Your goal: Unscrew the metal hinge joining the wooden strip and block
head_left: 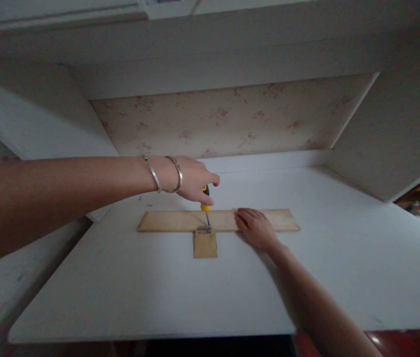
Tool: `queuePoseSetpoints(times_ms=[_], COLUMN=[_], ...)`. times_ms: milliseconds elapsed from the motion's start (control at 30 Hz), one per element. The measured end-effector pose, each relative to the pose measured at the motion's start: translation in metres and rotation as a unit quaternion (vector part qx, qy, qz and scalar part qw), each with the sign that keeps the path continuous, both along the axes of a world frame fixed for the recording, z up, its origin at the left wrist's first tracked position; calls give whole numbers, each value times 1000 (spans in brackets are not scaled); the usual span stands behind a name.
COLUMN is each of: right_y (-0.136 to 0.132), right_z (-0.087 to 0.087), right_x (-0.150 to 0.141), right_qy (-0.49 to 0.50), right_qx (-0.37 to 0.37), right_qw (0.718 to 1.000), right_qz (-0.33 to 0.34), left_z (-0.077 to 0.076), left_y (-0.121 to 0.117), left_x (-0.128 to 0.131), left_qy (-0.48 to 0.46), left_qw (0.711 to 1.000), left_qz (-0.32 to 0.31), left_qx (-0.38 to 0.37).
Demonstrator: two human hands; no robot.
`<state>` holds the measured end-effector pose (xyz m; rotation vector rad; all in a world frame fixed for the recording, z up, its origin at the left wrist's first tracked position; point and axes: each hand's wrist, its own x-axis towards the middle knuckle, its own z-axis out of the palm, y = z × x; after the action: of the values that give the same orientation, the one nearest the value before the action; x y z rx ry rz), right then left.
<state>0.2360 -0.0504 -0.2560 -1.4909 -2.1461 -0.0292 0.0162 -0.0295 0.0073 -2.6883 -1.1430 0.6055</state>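
My left hand (197, 179), with two silver bangles at the wrist, grips a yellow and black screwdriver (205, 207) by its handle from above. The screwdriver's shaft points down, its tip at a small metal hinge (205, 229). This hinge spans the joint between a long pale wooden board (172, 221) and a small square wooden piece (205, 245) at its near edge. Lying flat across the board to the right of the hinge is my right hand (256, 227), fingers stretched out and pressing on the wood. The screw under the tip is too small to make out.
Small dark screws (149, 205) lie behind the board's left end. Everything rests on a white tabletop (128, 292). White side panels (373, 124) and a low overhead shelf (210, 49) enclose it, with floral wallpaper (220, 119) at the back.
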Motion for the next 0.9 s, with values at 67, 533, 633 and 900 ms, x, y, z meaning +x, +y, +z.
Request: queuePoseSetpoints(times_ms=[67,533,633,900], right_y=[-1,0,-1,1], right_z=[1,-1,0,-3], right_x=[0,1,0,2], right_qy=[-1,-4,-3,-6], right_qx=[-2,-11,-10,-10], right_qw=[1000,1000,1000,1000], right_qz=[0,4,1,3], left_z=[1,-1,-1,7], left_y=[0,2,6,-1], left_x=[-1,5,5,2], left_qy=[-6,16,19,-3], left_qw=[998,999,995,997], left_qz=[-51,33,92,-54], left_qx=[-32,35,18,-53])
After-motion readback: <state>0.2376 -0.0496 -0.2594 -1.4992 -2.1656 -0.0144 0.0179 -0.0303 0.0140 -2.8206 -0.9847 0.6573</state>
